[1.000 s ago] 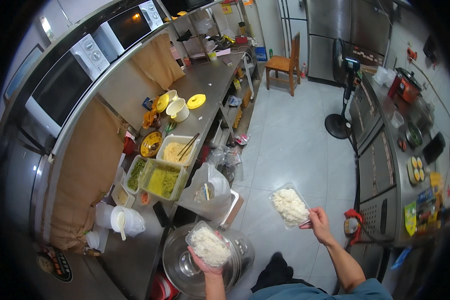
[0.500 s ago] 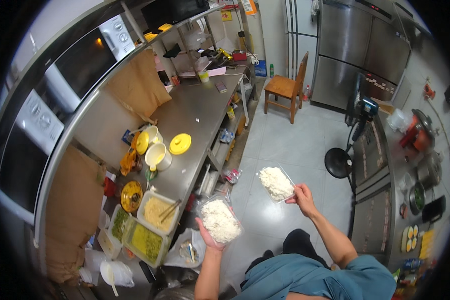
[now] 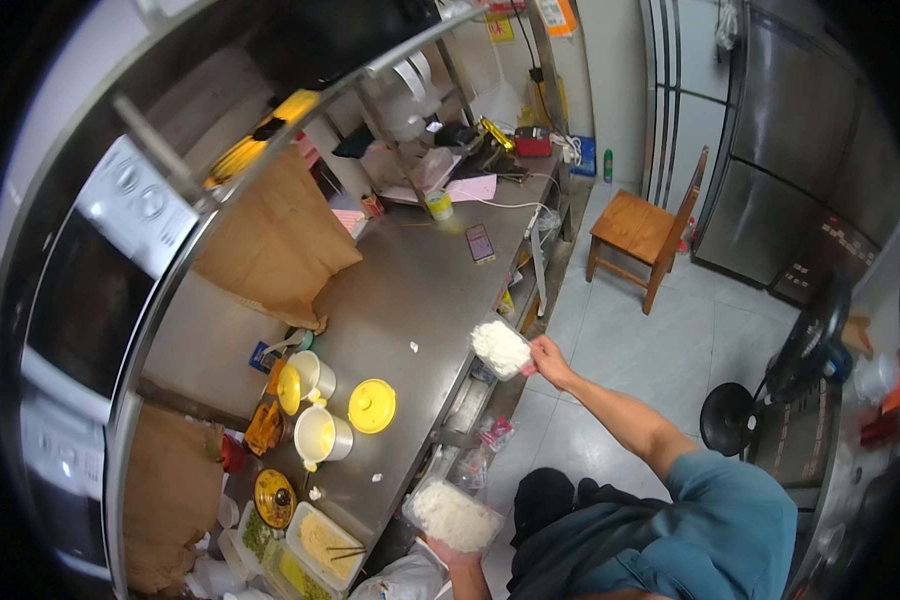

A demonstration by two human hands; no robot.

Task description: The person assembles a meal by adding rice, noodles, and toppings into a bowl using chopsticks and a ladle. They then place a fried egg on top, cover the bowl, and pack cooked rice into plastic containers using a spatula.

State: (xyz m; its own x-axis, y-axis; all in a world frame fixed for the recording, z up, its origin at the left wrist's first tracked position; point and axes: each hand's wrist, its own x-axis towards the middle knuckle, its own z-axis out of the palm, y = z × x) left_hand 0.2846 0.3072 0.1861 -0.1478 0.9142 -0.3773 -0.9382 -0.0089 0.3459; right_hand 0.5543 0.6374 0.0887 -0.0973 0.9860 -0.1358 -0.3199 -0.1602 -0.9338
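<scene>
My left hand (image 3: 453, 556) supports a clear plastic tub of white rice (image 3: 456, 514) from below, just off the counter's near edge. Farther ahead, my right hand (image 3: 549, 360) grips a second clear tub of white rice (image 3: 501, 348) by its near side; its far edge reaches the counter's edge. On the steel counter (image 3: 410, 300), close to the tubs, stand a white pot (image 3: 326, 437), a round yellow lid (image 3: 372, 406) and another white pot (image 3: 315, 377) with a yellow lid leaning on it. A container of pale yellow shreds with chopsticks (image 3: 325, 547) sits left of my left hand.
A phone (image 3: 480, 243) lies toward the counter's far end. Beyond the floor aisle stands a wooden chair (image 3: 638, 228). A black fan (image 3: 800, 345) is to the right, near a steel fridge (image 3: 785, 150). Ovens (image 3: 95, 260) sit on the shelf above.
My view has shifted forward and toward the counter. The right hand has carried its rice tub forward and left, up to the counter's edge. My left hand still holds its tub, lower in view.
</scene>
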